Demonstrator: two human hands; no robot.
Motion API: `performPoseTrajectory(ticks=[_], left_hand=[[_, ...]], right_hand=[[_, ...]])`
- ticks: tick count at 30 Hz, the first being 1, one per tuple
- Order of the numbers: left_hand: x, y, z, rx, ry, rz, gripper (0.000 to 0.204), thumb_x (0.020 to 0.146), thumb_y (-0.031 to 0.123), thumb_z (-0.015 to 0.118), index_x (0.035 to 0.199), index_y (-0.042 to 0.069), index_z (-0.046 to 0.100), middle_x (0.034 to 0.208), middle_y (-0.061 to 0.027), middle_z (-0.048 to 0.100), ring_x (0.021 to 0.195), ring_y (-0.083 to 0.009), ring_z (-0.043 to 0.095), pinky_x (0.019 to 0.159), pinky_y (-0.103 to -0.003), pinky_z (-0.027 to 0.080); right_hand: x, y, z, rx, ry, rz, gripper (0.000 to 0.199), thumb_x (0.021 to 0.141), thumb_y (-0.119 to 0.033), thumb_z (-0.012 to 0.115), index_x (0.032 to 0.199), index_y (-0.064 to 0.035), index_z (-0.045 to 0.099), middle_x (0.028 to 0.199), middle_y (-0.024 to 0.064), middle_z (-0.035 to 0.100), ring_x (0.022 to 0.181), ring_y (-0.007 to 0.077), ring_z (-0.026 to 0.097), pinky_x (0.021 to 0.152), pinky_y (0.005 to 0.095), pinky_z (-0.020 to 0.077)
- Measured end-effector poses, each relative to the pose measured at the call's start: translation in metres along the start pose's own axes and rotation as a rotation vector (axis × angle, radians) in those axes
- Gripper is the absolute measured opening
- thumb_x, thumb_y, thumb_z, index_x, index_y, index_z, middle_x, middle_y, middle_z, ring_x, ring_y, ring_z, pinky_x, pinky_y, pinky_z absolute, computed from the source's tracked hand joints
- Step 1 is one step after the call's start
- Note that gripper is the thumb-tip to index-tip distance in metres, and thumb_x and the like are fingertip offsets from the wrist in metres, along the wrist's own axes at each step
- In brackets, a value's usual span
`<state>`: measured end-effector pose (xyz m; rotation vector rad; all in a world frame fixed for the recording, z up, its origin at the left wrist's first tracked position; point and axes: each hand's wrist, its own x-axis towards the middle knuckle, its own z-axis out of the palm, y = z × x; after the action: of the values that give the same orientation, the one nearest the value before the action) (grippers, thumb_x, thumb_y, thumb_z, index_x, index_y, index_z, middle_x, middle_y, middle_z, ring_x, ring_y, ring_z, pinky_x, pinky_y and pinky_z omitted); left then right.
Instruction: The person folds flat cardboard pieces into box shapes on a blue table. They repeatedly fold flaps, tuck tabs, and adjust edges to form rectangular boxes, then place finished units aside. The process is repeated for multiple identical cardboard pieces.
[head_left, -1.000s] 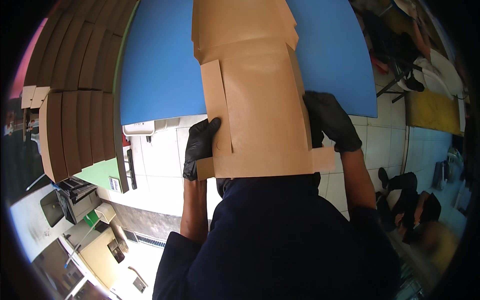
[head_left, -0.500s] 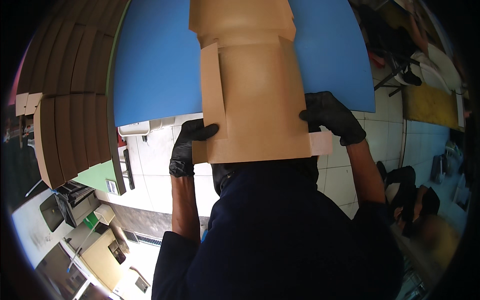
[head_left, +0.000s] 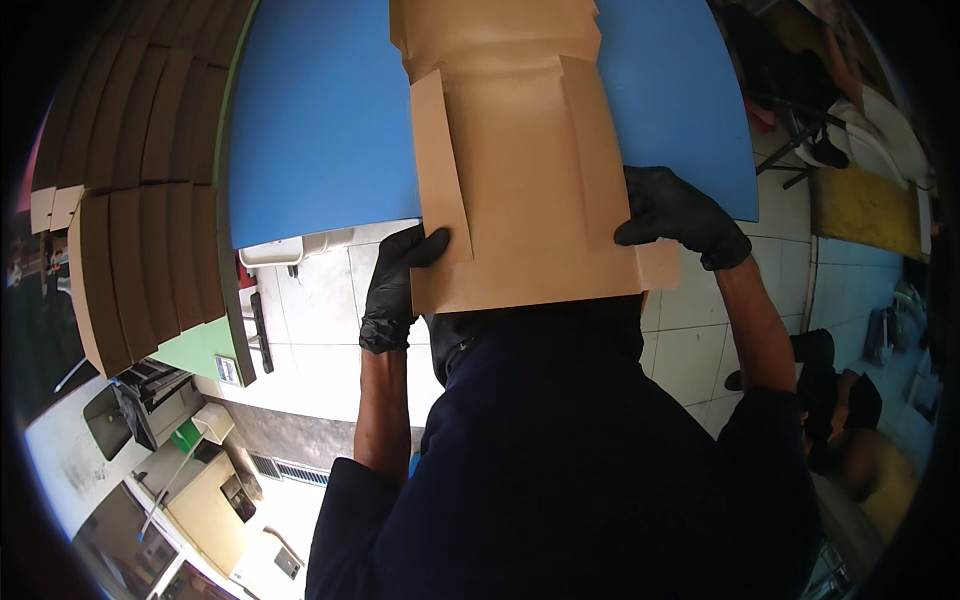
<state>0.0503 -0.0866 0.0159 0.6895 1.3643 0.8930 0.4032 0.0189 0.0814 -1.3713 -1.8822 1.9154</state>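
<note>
A brown cardboard box blank [head_left: 525, 190] lies partly on the blue table [head_left: 320, 130], its near end reaching past the edge toward my body. Both long side flaps stand folded inward. In a black glove, my left hand [head_left: 398, 280] grips the left side near the front corner, thumb on top of the flap. My right hand [head_left: 680, 212], gloved the same way, holds the right side, its thumb at the base of the right flap. A small tab [head_left: 658, 267] sticks out at the near right corner. The fingers under the cardboard are hidden.
Stacked brown folded boxes [head_left: 140, 250] stand on a green-edged table [head_left: 195, 350] to the left. A white basin [head_left: 270, 252] sits beneath the blue table's near left edge. Other people [head_left: 845, 400] are at the right, beside a yellow surface [head_left: 870, 210].
The right side flap has been folded further inward. The near left tab no longer sticks out sideways. Both hands and the blank have shifted slightly right and away from me.
</note>
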Motion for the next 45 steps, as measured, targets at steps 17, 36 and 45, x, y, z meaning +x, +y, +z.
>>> performPoseTrajectory(ticks=[17,36,45], left_hand=[[-0.013,-0.018,0.028,0.082,0.206,0.181,0.036,0.105,0.033,0.058,0.093,0.000,0.066,0.068,-0.0019,0.058,0.051,-0.0110,0.055,0.042,-0.027,0.042],[-0.024,-0.003,0.037,0.247,-0.068,-0.002,0.043,0.102,0.010,0.060,0.142,-0.001,0.047,0.079,-0.0126,0.071,0.052,-0.0195,0.067,0.044,-0.025,0.051],[-0.018,0.028,0.076,0.680,-0.641,0.260,0.037,0.087,0.020,0.078,0.118,0.002,0.068,0.090,-0.0145,0.075,0.077,-0.0262,0.072,0.070,-0.034,0.057]], right_hand=[[-0.026,0.074,0.032,1.057,0.291,0.151,0.046,0.106,-0.026,0.057,0.138,0.0075,0.054,0.125,0.0173,0.068,0.109,0.0307,0.071,0.083,0.0467,0.0656],[-0.034,0.066,0.050,0.617,0.487,-0.112,0.044,0.098,-0.016,0.065,0.133,0.0094,0.058,0.117,0.0178,0.069,0.092,0.0246,0.074,0.080,0.0348,0.0620],[-0.022,0.069,0.073,0.123,0.666,-0.277,0.042,0.096,-0.015,0.065,0.133,0.0052,0.060,0.123,0.0153,0.069,0.112,0.0204,0.063,0.095,0.0358,0.0514]])
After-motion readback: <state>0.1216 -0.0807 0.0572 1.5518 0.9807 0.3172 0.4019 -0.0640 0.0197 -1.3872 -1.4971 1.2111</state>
